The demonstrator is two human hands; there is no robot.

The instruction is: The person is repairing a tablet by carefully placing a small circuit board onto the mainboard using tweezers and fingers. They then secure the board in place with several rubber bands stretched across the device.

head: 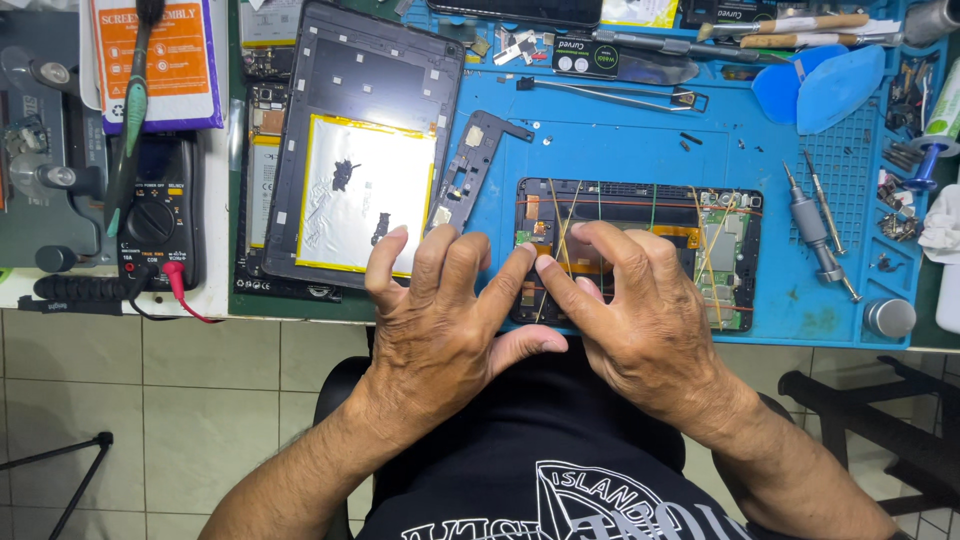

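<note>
- Head view looks down on a blue silicone repair mat (pixel 640 160) on a workbench, with both of the person's hands meeting at about 6 o'clock of the mat.
- Left hand (pixel 440 320): fingers spread and slightly arched, the index fingertip pressing down on the left edge of a small opened tablet with exposed green circuit board and black frame (pixel 640 250); nothing is pinched.
- Right hand (pixel 640 320): fingers also fanned out, index and middle tips resting on the same left portion of that tablet, close beside the left index; no tool is held.
- That tablet lies at the mat's near edge, bound by several thin yellow rubber bands (pixel 560 235) crossing it.
- Judged from this, the step in hand is pressing the banded device together, or seating something near its left end.
- A next move would call for even, light fingertip pressure, keeping clear of the orange flex cable (pixel 680 236), which is easily creased.
- At 10 o'clock of the hands lies a larger opened tablet shell with a silver foil battery (pixel 365 190), and just beside it a loose dark plastic frame strip (pixel 475 165).
- At 9 o'clock sits a black multimeter with a red probe lead (pixel 155 220); at 2 o'clock, two grey precision screwdrivers (pixel 815 225) and blue plastic pry picks (pixel 825 85).
</note>
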